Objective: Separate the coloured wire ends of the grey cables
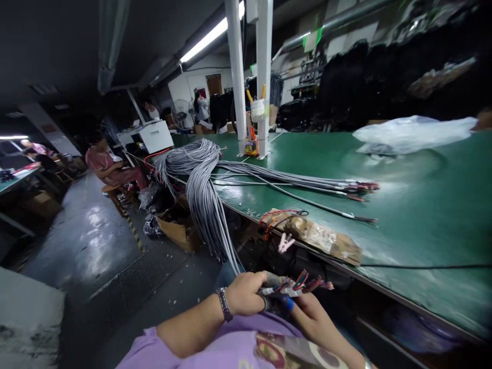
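My left hand (246,294), with a watch on its wrist, is closed around the end of a grey cable (282,291) whose coloured inner wires (307,282) fan out to the right. My right hand (311,318) lies just beneath, fingers curled under the same cable end, one fingertip wrapped in blue. Both hands are held over my lap, below the front edge of the green table (423,215). A thick bundle of grey cables (203,184) hangs over the table's edge toward my hands.
More stripped cables (307,182) lie across the table. A brown taped block (326,238) with red wires sits at the edge. A clear plastic bag (411,134) lies far right, white posts (249,77) stand behind. A seated person (109,166) works at left; cardboard boxes (177,225) on the floor.
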Motion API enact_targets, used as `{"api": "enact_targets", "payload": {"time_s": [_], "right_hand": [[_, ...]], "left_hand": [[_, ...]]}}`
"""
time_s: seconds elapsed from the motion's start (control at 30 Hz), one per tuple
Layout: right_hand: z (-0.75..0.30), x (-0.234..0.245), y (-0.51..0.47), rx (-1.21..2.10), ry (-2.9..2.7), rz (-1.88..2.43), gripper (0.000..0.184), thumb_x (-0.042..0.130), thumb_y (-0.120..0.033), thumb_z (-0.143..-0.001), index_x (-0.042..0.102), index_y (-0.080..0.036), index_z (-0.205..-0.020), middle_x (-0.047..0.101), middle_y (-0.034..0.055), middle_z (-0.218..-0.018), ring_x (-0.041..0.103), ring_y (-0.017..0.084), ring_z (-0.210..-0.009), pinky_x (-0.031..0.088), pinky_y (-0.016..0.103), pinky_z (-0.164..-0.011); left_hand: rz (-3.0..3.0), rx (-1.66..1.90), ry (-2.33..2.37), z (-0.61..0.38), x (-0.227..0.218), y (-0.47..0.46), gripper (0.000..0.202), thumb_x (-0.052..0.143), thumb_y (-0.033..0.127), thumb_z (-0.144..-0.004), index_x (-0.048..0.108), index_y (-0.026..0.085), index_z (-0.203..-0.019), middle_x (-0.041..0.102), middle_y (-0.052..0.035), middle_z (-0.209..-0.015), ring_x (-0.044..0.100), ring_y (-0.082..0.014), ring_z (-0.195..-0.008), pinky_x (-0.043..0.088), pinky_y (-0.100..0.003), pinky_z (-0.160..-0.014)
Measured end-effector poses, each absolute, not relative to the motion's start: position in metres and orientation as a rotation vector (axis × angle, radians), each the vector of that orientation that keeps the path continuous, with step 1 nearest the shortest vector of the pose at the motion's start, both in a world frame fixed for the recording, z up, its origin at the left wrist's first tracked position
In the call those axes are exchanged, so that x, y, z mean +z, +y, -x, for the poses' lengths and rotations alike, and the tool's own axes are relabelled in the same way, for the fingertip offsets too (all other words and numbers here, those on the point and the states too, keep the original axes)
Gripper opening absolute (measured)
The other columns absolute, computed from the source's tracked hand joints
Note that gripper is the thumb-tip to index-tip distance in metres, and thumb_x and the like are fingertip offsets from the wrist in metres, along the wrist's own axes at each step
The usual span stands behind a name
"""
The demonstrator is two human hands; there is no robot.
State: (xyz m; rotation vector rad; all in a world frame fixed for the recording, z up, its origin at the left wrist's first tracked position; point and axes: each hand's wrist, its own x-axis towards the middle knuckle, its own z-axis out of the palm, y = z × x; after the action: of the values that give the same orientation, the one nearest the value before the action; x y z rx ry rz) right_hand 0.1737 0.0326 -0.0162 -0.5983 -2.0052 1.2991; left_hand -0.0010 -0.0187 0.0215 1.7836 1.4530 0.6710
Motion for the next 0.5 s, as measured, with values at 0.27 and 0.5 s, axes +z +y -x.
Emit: {"api": "enact_targets", "payload": {"time_s": [0.27,0.5], "right_hand": [[-0.185,-0.031,0.041,1.358,-1.828,0.781,0.042,0.045,-0.056,-0.083,0.063,-0.020,-0.095,0.059,0.0033,-0.067,0.051,0.015,-0.057,0.046,0.027,-0.055],[-0.165,-0.033,0.047,1.494,-1.901,0.781,0.044,0.047,-0.058,-0.082,0.065,-0.017,-0.086,0.055,0.0024,-0.067,0.045,0.014,-0.057,0.041,0.025,-0.053]], "left_hand": [[-1.171,1.397,1.240,0.023,0.010,-0.036,0.035,0.060,0.043,-0.080,0.069,0.012,-0.093,0.070,-0.0084,-0.075,0.062,-0.0138,-0.059,0.046,-0.022,-0.054],[-0.863,1.682,1.205,0.033,0.016,-0.027,0.032,0.062,0.042,-0.078,0.068,0.010,-0.078,0.065,-0.0060,-0.060,0.043,-0.0044,-0.035,0.021,-0.018,-0.035]]}}
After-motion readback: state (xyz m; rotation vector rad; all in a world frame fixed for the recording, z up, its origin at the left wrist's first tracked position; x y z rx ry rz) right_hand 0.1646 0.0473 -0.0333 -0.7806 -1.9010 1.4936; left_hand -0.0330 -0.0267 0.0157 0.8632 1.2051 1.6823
